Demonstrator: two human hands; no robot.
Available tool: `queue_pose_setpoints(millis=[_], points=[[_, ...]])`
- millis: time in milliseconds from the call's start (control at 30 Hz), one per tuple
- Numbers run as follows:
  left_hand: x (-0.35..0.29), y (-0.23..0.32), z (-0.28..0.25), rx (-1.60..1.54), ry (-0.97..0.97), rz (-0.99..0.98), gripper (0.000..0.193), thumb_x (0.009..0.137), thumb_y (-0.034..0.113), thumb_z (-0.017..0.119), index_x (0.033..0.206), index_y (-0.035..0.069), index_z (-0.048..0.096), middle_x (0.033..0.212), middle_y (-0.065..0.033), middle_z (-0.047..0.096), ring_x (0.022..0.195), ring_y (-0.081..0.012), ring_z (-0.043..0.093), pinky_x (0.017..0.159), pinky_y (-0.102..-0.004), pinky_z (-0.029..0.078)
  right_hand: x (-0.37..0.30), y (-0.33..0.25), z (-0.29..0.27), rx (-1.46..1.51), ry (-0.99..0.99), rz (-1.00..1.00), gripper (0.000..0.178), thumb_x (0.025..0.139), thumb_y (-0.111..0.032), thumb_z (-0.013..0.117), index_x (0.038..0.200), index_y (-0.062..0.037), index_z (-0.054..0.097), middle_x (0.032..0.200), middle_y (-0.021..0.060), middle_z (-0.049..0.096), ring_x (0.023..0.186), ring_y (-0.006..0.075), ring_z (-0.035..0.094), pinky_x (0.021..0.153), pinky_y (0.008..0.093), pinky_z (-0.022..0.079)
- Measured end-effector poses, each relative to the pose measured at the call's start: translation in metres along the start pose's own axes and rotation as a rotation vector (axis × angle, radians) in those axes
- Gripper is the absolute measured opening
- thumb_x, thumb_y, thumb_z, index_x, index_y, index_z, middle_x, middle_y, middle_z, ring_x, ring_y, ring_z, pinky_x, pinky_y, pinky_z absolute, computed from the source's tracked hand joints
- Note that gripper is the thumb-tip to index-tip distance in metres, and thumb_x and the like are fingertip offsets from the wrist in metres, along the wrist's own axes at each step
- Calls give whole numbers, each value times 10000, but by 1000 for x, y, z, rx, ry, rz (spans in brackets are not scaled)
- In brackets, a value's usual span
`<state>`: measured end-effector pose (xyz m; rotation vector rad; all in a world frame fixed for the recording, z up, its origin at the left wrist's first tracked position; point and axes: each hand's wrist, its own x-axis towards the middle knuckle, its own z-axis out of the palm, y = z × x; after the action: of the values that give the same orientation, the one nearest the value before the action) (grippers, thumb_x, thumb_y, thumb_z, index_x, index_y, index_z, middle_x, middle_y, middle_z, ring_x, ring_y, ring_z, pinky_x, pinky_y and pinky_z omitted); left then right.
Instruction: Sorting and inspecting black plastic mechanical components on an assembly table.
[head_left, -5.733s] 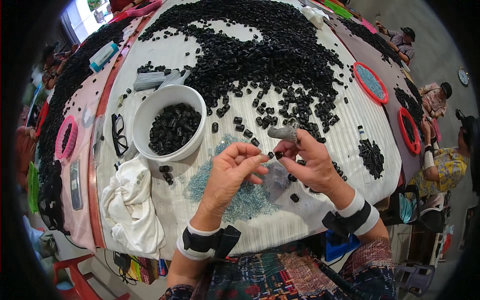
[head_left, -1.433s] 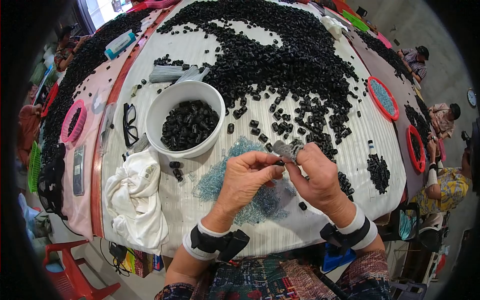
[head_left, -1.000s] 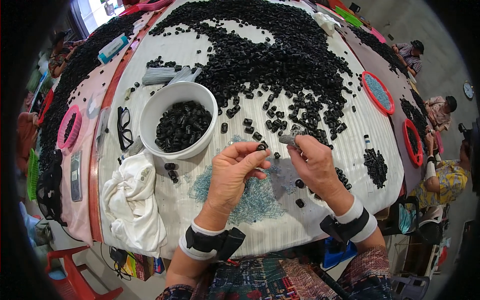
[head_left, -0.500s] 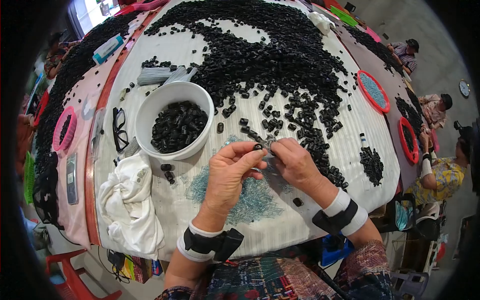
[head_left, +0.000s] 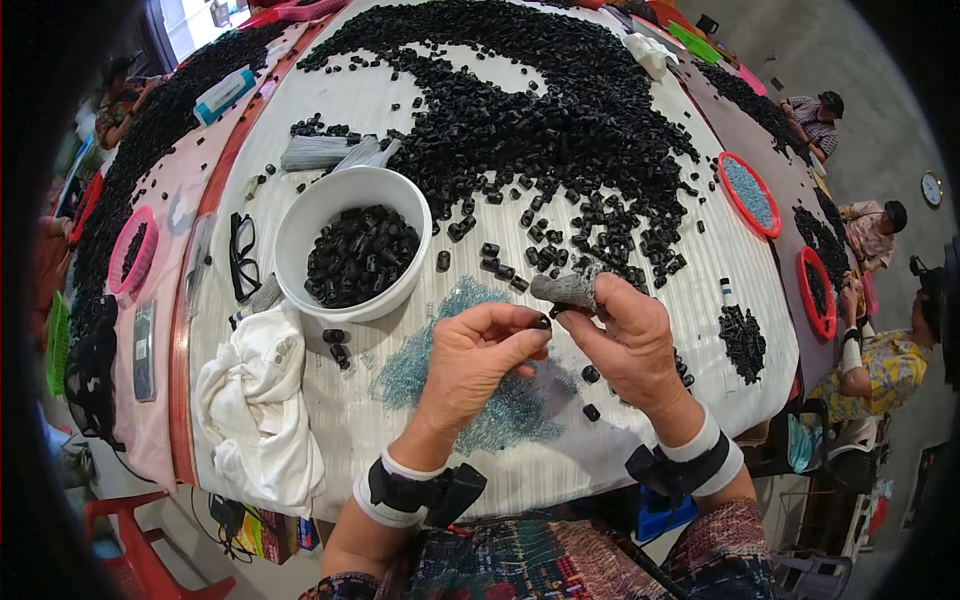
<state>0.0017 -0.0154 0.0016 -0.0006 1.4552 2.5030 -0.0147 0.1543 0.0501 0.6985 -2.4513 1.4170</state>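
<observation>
Thumb and forefinger of my left hand point(head_left: 472, 360) are closed in a pinch on a small black cylindrical part point(head_left: 541, 322). My right hand point(head_left: 640, 345) faces it with a narrow gap between them, its thumb pressed toward a forefinger wearing a grey knitted finger cover point(head_left: 566, 288). Something small and dark shows at that thumb tip, too little to name. Beneath both hands spreads a heap of tiny clear-blue springs or beads point(head_left: 490, 410). Several loose black parts point(head_left: 503, 270) lie just beyond the hands.
A white bowl point(head_left: 413, 270) of black parts stands left, beside eyeglasses point(head_left: 243, 258) and a crumpled white cloth point(head_left: 255, 410). A large black heap point(head_left: 540, 130) covers the table's far side. Right are a small dark pile point(head_left: 742, 345) and red baskets point(head_left: 803, 290). People sit at neighbouring tables.
My right hand has turned and lifted slightly, bringing its grey-covered forefinger into view. My left hand has shifted a little right and down, still pinching the black part.
</observation>
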Motion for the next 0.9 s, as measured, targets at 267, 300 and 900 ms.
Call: queue_pose_setpoints(millis=[267,300,900], points=[[0,-2,0,7,13,17,184,822,44,680,987,-28,644,833,-73,678,743,-116,659,577,-212,534,-1,-1,5,-127,-10,-104,160,733,69,651,866,12,584,774,125,583,672,251,597,597,305,480],[0,-2,0,14,21,25,182,821,46,683,983,-26,645,826,-71,678,737,-112,657,574,-211,532,-1,-1,6,-160,7,-139,171,721,72,653,864,9,585,776,130,583,676,263,600,591,313,484],[1,-3,-2,41,2,33,187,829,53,678,995,-28,645,836,-81,681,752,-128,671,576,-206,534,-8,6,14,-141,85,-101,143,731,66,675,799,7,563,695,106,553,592,234,558,539,299,447]])
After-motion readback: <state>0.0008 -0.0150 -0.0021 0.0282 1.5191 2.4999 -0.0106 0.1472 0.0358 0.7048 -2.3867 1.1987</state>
